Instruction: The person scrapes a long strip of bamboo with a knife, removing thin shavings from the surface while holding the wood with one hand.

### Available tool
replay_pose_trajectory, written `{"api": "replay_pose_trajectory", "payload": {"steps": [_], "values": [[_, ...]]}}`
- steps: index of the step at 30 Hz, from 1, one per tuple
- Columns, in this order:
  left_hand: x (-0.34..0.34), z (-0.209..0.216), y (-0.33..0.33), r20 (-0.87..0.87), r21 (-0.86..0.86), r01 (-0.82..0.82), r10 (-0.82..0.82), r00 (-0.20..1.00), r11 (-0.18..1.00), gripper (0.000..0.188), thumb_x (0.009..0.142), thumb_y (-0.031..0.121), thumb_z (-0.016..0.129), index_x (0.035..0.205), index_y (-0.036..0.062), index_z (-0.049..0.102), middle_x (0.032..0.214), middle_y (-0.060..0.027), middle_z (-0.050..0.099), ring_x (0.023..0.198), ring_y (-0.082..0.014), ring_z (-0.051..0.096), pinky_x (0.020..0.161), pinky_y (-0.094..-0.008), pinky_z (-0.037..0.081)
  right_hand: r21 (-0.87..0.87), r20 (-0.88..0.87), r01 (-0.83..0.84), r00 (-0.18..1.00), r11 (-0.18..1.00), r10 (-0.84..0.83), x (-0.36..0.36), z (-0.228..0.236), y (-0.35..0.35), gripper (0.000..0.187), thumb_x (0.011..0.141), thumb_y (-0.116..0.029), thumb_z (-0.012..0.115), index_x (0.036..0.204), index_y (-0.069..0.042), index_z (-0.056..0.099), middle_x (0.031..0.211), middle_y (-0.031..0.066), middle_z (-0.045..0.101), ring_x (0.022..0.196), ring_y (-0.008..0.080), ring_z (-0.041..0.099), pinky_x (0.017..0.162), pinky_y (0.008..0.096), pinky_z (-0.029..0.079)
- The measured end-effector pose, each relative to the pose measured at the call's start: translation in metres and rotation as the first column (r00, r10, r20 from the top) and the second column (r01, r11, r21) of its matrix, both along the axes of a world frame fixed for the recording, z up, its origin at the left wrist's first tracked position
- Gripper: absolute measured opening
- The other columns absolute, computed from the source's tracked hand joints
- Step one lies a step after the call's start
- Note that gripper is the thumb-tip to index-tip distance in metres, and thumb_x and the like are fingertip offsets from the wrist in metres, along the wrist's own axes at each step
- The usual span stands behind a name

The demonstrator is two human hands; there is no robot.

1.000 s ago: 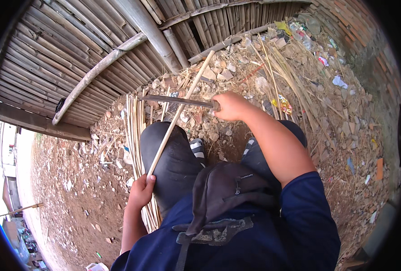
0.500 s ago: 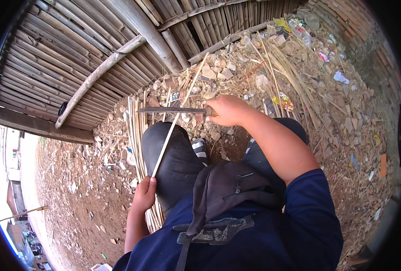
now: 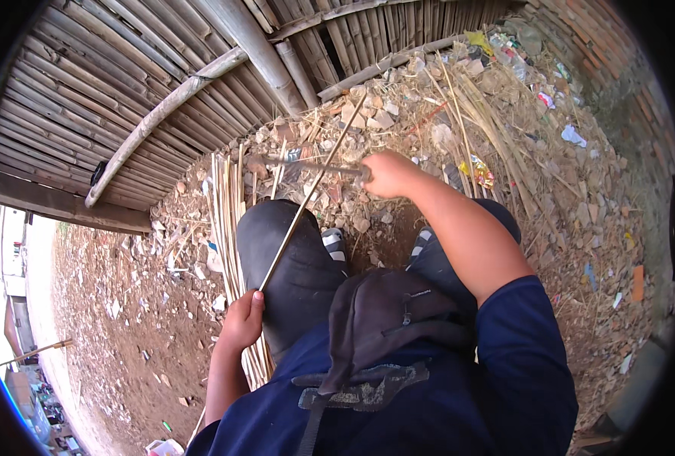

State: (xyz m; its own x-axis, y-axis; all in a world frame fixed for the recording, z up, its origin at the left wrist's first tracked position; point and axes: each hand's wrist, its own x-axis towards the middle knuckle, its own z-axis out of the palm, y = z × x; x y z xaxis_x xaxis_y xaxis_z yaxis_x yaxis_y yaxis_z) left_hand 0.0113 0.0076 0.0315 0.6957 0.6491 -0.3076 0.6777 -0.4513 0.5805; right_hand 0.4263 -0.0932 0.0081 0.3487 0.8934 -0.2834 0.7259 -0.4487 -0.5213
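Note:
My left hand (image 3: 244, 321) is closed around the lower end of a long thin bamboo strip (image 3: 290, 234), beside my left knee. The strip slants up and away to the right, across my thigh, its visible face mostly brownish. My right hand (image 3: 390, 175) grips the handle of a long-bladed knife (image 3: 341, 169) ahead of my knees. Its blade, blurred by motion, points left and crosses the strip's upper part; whether they touch I cannot tell. A bundle of pale bamboo strips (image 3: 226, 220) lies along the outer side of my left leg.
A bamboo-slat wall (image 3: 147, 91) with poles rises ahead and left. Broken stones (image 3: 368, 114) and litter cover the ground. More loose strips (image 3: 489, 121) lie at the far right, near a brick wall (image 3: 580, 45). A dark bag (image 3: 390, 311) hangs at my front.
My right hand has shifted slightly right with the knife, whose blade is now blurred. The strip's far end has swung right, and its visible face has gone from pale to browner.

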Motion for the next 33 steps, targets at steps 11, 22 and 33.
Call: {"api": "replay_pose_trajectory", "payload": {"steps": [11,22,33], "values": [[-0.003,-0.011,-0.007,0.000,0.117,0.025,-0.026,1.000,0.993,0.040,0.107,0.031,0.045,0.084,-0.0003,0.054,0.070,-0.0275,0.060,0.071,-0.0500,0.060,0.061,-0.0528,0.045,-0.021,-0.018,0.007,1.000,1.000,-0.007,-0.010,-0.004,0.004,0.023,0.082,-0.020,0.066,0.101,-0.008,0.071,0.096,0.0184,0.072,0.092,0.0363,0.070,0.081,0.0471,0.055],[-0.002,-0.017,-0.012,-0.005,0.255,0.030,-0.029,1.000,0.966,0.036,0.107,0.028,0.047,0.083,0.0016,0.052,0.064,-0.0269,0.059,0.063,-0.0496,0.060,0.056,-0.0562,0.044,-0.027,0.045,-0.068,0.997,0.997,0.069,-0.030,0.019,0.003,0.022,0.080,-0.018,0.067,0.097,-0.006,0.071,0.094,0.0182,0.072,0.090,0.0366,0.070,0.081,0.0472,0.055],[0.005,-0.011,-0.018,-0.071,0.316,0.041,-0.019,0.997,0.948,0.035,0.106,0.030,0.047,0.085,0.0024,0.051,0.066,-0.0270,0.061,0.064,-0.0501,0.062,0.057,-0.0579,0.046,0.015,0.160,-0.100,0.982,0.995,0.096,-0.040,0.021,-0.001,0.027,0.077,-0.017,0.066,0.102,-0.007,0.071,0.101,0.0198,0.071,0.096,0.0375,0.069,0.086,0.0477,0.055]]}}
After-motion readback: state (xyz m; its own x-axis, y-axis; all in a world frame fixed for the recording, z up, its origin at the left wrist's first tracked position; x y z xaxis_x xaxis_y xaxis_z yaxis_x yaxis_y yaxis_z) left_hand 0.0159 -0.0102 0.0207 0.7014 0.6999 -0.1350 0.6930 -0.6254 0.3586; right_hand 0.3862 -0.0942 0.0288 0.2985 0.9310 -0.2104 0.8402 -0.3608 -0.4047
